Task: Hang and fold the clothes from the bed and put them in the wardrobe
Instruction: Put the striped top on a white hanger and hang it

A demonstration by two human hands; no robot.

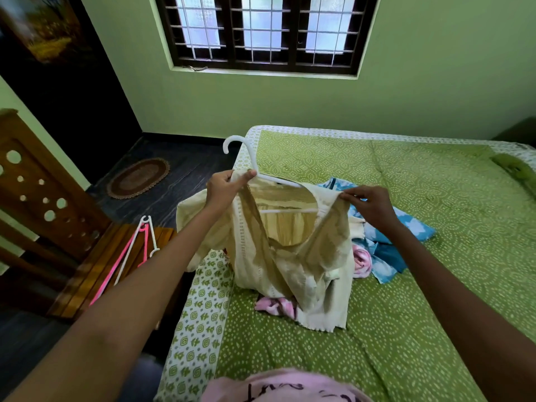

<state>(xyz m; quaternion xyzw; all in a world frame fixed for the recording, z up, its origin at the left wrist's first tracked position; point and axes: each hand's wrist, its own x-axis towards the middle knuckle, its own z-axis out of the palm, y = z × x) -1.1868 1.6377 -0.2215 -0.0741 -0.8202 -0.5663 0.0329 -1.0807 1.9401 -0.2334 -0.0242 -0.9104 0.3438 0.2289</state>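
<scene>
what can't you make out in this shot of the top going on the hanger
Head view only:
- white hanger: right shoulder hidden inside the cream top.
- pink cloth and blue cloth: mostly covered by the top, garment type unclear.
- wardrobe: not identifiable.
- pink garment: cut off by bottom edge.

The bed [420,227] has a green dotted cover. A blue cloth [388,245] and a pink cloth [361,261] lie in a heap on it. The bottom of a cream top [290,265] rests on it too. On the floor [185,166] lies a brown mat [138,178]
</scene>
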